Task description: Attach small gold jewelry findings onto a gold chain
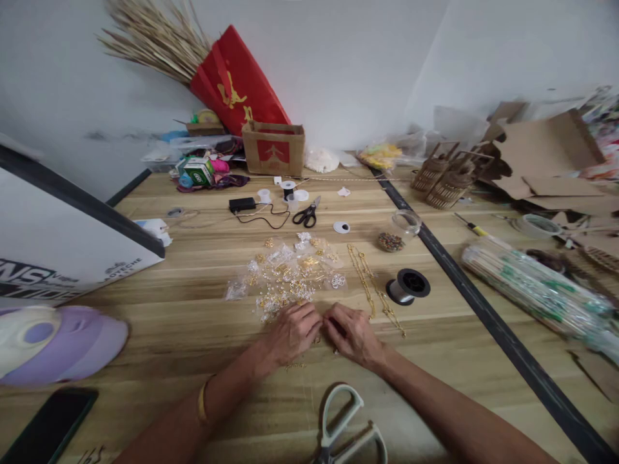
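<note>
My left hand and my right hand meet fingertip to fingertip over the wooden table. Both are closed in a pinch; whatever lies between the fingers is too small or hidden to make out. Just beyond my left hand spreads a pile of clear beads and gold-coloured findings, partly in small plastic bags. A gold-coloured chain lies to the right, past my right hand, beside a spool of clear line. A short piece of fine chain rests below my left wrist. Light-handled scissors lie nearest me, between my forearms.
Black-handled scissors, a black adapter and a jar of dark beads stand farther back. Packaged sticks and cardboard are at right. A phone, a purple-white object and a white box occupy the left.
</note>
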`<action>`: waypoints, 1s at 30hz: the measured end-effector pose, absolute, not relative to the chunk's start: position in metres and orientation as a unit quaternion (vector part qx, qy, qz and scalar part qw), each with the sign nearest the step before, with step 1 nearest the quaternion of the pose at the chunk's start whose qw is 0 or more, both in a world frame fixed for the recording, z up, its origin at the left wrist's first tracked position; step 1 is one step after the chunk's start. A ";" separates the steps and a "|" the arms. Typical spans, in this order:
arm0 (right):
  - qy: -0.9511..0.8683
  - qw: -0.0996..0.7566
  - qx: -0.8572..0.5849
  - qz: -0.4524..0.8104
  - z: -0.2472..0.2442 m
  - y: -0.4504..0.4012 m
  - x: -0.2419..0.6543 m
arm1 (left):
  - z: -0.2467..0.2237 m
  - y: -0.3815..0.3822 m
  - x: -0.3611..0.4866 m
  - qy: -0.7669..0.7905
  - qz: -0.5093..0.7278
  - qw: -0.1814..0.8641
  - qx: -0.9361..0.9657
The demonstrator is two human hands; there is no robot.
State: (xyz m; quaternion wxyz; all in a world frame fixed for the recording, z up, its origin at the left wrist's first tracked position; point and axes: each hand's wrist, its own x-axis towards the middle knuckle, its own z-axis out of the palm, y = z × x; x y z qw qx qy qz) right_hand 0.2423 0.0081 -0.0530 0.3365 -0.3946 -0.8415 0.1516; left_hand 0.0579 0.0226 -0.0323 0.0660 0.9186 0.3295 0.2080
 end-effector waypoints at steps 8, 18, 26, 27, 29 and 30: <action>-0.787 0.373 -0.424 0.247 -0.052 0.011 0.243 | -0.034 0.024 0.060 0.342 0.223 0.117 0.905; -0.723 0.396 -0.452 0.341 -0.052 0.015 0.243 | -0.034 0.027 0.061 0.368 0.287 0.240 0.851; -0.721 0.403 -0.436 0.357 -0.054 0.014 0.243 | -0.034 0.029 0.062 0.391 0.308 0.260 0.827; -0.722 0.404 -0.433 0.358 -0.054 0.014 0.244 | -0.033 0.029 0.062 0.393 0.307 0.262 0.826; -0.723 0.404 -0.427 0.362 -0.054 0.014 0.244 | -0.032 0.029 0.062 0.396 0.306 0.265 0.824; -0.724 0.404 -0.425 0.364 -0.054 0.014 0.244 | -0.032 0.030 0.062 0.397 0.307 0.266 0.823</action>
